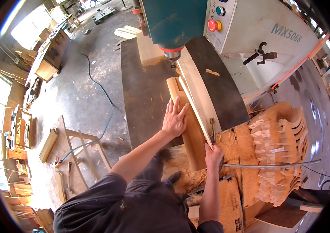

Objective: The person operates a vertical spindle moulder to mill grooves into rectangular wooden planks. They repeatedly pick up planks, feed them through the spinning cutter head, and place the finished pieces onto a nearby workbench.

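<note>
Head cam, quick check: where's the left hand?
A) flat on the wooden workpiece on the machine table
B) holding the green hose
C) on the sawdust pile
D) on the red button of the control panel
A: the left hand lies palm down with fingers spread on the long wooden workpiece on the dark machine table, while the right hand grips its near end.

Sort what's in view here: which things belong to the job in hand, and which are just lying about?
In hand:
left hand flat on the plank
right hand gripping the template
cutter
machine table

Lying about:
stack of shaped parts
sawdust
hose
frame on the floor
</note>
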A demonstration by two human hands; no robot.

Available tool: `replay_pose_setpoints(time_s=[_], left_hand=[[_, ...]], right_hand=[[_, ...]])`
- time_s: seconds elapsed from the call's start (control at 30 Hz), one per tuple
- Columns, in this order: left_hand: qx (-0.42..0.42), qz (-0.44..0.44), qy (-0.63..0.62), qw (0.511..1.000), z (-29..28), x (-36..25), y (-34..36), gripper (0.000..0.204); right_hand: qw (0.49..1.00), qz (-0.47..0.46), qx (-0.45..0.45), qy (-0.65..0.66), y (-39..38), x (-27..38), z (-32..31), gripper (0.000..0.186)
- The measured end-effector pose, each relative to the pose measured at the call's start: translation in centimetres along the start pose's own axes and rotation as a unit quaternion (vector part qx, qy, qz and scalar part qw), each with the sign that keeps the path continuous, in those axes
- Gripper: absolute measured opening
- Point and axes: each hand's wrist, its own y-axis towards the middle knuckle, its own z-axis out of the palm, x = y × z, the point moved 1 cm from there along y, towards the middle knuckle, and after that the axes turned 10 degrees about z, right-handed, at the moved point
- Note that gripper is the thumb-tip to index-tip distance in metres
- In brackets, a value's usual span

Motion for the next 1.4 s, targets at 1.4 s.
replay_pose_setpoints(time_s=[1.4], left_hand=[[-0.014,-0.185,-0.006,0.983,2.2,2.2,6.9,0.085]], right_hand=[[0.922,-0.302,-0.100,-0.220,-7.0,4.4,1.9,0.057]])
